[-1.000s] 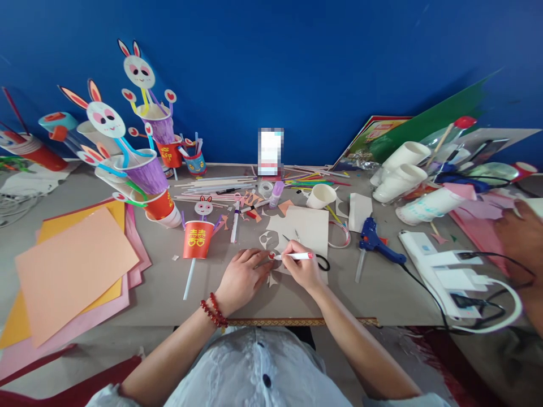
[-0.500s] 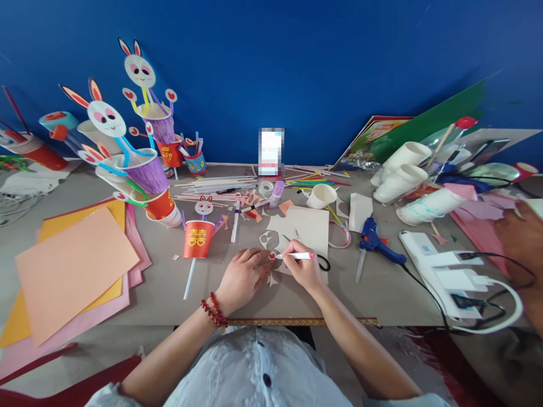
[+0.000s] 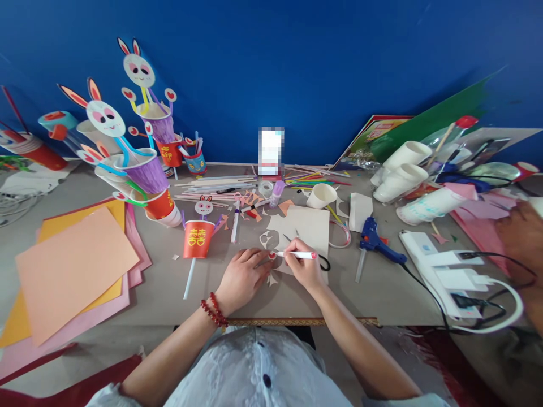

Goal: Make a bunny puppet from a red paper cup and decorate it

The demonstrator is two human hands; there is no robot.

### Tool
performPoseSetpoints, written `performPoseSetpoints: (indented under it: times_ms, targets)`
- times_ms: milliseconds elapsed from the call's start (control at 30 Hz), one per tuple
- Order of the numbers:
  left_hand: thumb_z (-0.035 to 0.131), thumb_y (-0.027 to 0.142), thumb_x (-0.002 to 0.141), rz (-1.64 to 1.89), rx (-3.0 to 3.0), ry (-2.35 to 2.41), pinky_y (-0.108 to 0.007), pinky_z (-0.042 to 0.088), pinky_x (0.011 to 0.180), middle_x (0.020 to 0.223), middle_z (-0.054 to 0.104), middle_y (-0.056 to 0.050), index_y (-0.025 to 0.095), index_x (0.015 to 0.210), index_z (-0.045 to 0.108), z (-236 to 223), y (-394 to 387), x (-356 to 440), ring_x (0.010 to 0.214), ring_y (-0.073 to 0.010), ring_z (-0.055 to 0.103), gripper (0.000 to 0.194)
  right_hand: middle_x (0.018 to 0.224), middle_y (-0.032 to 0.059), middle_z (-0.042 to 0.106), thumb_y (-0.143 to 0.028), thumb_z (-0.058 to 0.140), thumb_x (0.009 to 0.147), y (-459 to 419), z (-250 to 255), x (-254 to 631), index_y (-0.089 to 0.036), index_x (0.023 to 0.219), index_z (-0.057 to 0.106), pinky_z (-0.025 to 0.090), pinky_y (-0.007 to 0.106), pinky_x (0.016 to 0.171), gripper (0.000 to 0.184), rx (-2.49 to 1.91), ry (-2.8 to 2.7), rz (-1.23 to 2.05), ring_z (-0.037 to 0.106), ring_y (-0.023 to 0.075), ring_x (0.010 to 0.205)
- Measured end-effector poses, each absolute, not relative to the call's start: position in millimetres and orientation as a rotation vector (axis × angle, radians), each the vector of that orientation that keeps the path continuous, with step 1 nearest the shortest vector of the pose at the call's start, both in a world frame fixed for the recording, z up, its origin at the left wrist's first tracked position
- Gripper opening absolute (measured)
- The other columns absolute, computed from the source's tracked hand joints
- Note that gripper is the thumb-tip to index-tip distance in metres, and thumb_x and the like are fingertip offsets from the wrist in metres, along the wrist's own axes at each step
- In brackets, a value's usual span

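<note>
My right hand [image 3: 302,263] is closed around a white felt-tip marker [image 3: 306,255] with a pinkish-red end, its tip pointing left. Just left of that tip lies a small paper disc [image 3: 272,256] with a red heart shape on it. The fingertips of my left hand [image 3: 246,274] hold this disc against the table. White card [image 3: 316,226] and black-handled scissors [image 3: 324,262] lie partly under and beyond my right hand. Paper offcuts [image 3: 272,280] are scattered around both hands. A red paper cup [image 3: 198,239] with a small rabbit head [image 3: 204,207] stands to the left.
Taller cup rabbits [image 3: 146,169] stand at the left, behind stacked coloured paper [image 3: 76,271]. To the right are a blue glue gun [image 3: 377,240], a power strip [image 3: 428,271] and white cups [image 3: 401,181]. Another person's arm [image 3: 526,249] shows at the right edge.
The marker tip has shifted slightly up and right off the disc, with my right hand moving a little. My left hand stays in place.
</note>
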State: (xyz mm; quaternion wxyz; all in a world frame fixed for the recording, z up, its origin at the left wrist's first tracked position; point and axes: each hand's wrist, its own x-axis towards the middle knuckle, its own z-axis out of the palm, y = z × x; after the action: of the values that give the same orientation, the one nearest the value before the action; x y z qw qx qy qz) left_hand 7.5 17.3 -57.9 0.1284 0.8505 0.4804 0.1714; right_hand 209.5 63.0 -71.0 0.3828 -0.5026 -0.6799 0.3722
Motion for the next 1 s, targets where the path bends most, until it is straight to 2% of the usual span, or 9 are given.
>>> performPoseSetpoints:
  times_ms: [267,433,600,700,900,1000]
  targets:
    - [0.046,0.027,0.1,0.512,2.473,1.397,-0.043,0.046,0.103,0.136,0.063,-0.003,0.027,0.126,0.064,-59.4,16.5,7.3,0.122,-0.0236,0.055,0.032,0.056,-0.0039,0.054,-0.02,0.054,0.083,63.1,-68.9,208.7,-0.022,0.066,0.051,0.034,0.023,0.048,0.017,-1.27,-1.756,0.946,0.045,0.0119,0.049]
    - [0.047,0.028,0.1,0.509,2.457,1.397,-0.043,0.046,0.103,0.136,0.063,-0.002,0.028,0.128,0.063,-59.8,16.6,7.2,0.123,-0.0235,0.054,0.032,0.056,-0.0038,0.055,-0.02,0.054,0.085,63.7,-71.9,210.3,-0.022,0.068,0.052,0.036,0.023,0.048,0.017,-1.203,-1.63,1.065,0.048,0.0125,0.05]
    - [0.049,0.027,0.098,0.499,2.446,1.418,-0.045,0.046,0.102,0.137,0.059,-0.005,0.03,0.127,0.063,-57.8,15.9,8.1,0.121,-0.0254,0.054,0.032,0.071,-0.0007,0.062,-0.032,0.058,0.092,65.7,-76.3,210.6,-0.021,0.088,0.058,0.039,0.023,0.048,0.013,-1.165,-1.488,1.067,0.051,0.0122,0.054]
    - [0.052,0.027,0.096,0.475,2.44,1.456,-0.047,0.047,0.1,0.139,0.056,-0.007,0.03,0.124,0.064,-54.8,14.6,9.0,0.119,-0.0273,0.054,0.03,0.081,0.0012,0.063,-0.037,0.057,0.096,66.5,-78.2,210.4,-0.021,0.105,0.061,0.041,0.024,0.049,0.019,-1.163,-1.481,1.036,0.052,0.0118,0.056]
    - [0.052,0.025,0.096,0.538,2.425,1.449,-0.047,0.05,0.098,0.135,0.057,-0.009,0.027,0.12,0.064,-55.0,13.0,10.5,0.118,-0.0274,0.055,0.027,0.095,0.0043,0.064,-0.037,0.048,0.102,66.7,-80.0,210.4,-0.023,0.119,0.06,0.045,0.026,0.051,0.026,-1.101,-1.479,0.946,0.051,0.0106,0.055]
    - [0.051,0.022,0.096,0.649,2.377,1.434,-0.045,0.051,0.097,0.131,0.06,-0.008,0.025,0.115,0.066,-54.2,12.7,11.4,0.117,-0.0261,0.057,0.024,0.093,0.0043,0.066,-0.034,0.041,0.104,64.1,-77.0,210.9,-0.023,0.122,0.058,0.048,0.027,0.055,0.027,-1.08,-1.521,0.82,0.051,0.0114,0.055]
